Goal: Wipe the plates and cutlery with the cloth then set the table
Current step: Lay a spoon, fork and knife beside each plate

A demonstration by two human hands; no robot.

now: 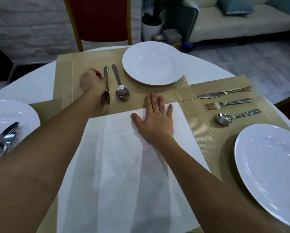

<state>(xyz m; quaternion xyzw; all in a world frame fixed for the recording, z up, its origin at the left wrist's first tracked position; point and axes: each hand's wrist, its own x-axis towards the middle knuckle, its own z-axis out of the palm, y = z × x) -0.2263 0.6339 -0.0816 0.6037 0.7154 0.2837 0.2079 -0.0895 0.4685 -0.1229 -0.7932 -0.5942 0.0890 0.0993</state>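
Left hand [92, 81], upper left of centre, fingers curled on fork [106, 86]; fork's long axis runs up-down frame, parallel to spoon [120, 84] just beside. Right hand [153, 118] flat, spread on tablecloth.

Three plates [151, 63], three spoons [122, 91], two forks [106, 88] (visible ones), one knife [223, 93].

Setting is reading as a home dining/living area: round table [31, 84] is carrying gold placemats [90, 61] and white plates [151, 64], red chair [99, 19] is standing behind, cream sofa [241, 22] (blue cushions) is sitting beyond.
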